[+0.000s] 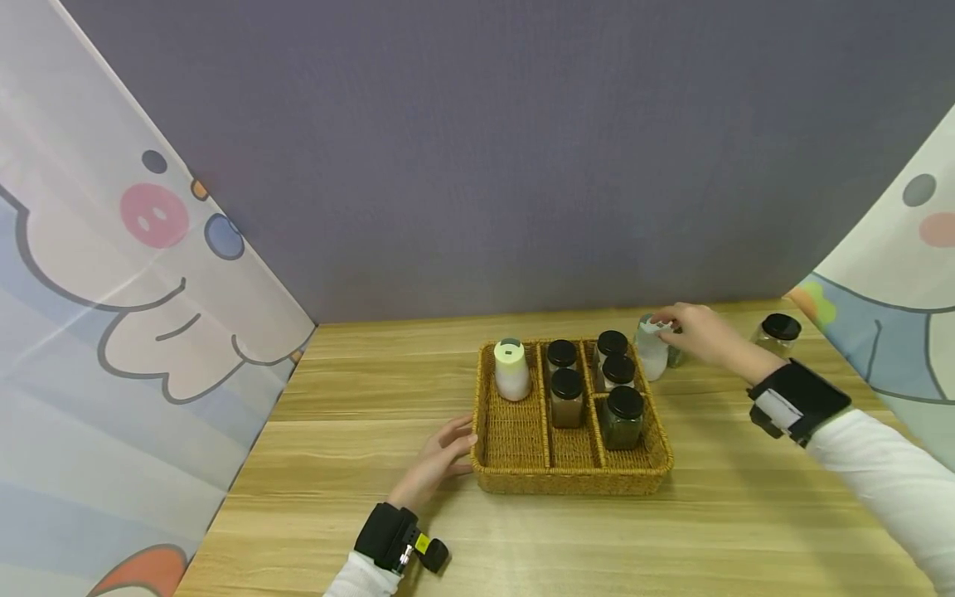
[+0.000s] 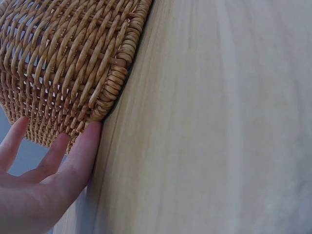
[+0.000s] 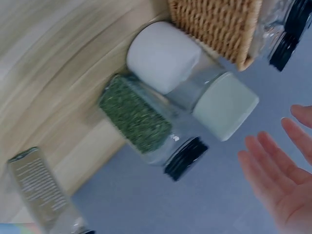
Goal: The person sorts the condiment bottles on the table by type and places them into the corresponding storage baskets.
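Observation:
My left hand (image 1: 436,463) rests against the left side of a woven divided basket (image 1: 570,482), its fingers extended along the wicker. In the left wrist view, the fingertips touch the basket's wall (image 2: 63,63). Right of the basket stands a clear jar of white contents (image 3: 163,56) with a pale green lid. My right hand (image 1: 705,333) is over that jar in the head view. The right wrist view shows its fingers spread and apart from the lid, holding nothing. A black-lidded jar of dried green herbs (image 3: 136,117) stands close beside the white one.
In the basket's left section is a white jar with a pale yellow-green lid (image 1: 511,371). Several black-lidded jars (image 1: 566,400) fill parts of the other sections. Another black-lidded jar (image 1: 778,333) stands at the far right, near the printed curtain. A grey-blue panel (image 1: 522,166) rises behind the wooden table (image 1: 358,398).

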A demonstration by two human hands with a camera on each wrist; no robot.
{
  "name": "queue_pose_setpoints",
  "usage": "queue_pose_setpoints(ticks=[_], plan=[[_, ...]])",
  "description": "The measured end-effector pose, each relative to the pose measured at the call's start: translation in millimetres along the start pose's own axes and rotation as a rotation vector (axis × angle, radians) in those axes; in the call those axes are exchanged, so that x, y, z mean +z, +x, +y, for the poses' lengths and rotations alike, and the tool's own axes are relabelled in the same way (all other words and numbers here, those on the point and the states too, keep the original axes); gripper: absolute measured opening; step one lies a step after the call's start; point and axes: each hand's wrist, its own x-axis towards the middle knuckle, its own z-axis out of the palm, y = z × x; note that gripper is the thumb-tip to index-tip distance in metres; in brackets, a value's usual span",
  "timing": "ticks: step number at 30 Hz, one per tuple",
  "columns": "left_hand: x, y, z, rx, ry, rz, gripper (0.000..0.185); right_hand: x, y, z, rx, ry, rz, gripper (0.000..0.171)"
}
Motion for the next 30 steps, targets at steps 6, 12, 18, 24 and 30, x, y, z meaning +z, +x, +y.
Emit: queue_pose_setpoints(ticks=[6,12,18,24,30], plan=[[0.2,-0.8,0.2,0.004,-0.003,-0.001,0.062,-2.5,-5.4,12.0,0.050,0.009,-0.002,0.026],[0.2,-1.0,0.7,0.004,0.001,-0.002,0.061,-4.4,-9.3,22.8,0.112,0.011,-0.010,0.027],[1.0,-0.8,0.9,0.008,0.001,-0.008,0.061,-7.9,-16.5,34.8,0.114,-0.002,-0.002,0.026],[2.7,-2.5,4.7,0.010,-0.008,-0.012,0.060,-12.1,-20.3,45.6,0.115,-0.021,0.013,0.028],[1.2,0.4,0.7,0.009,-0.002,-0.009,0.060,-14.8,-24.1,61.5,0.134,-0.069,0.041,0.029]])
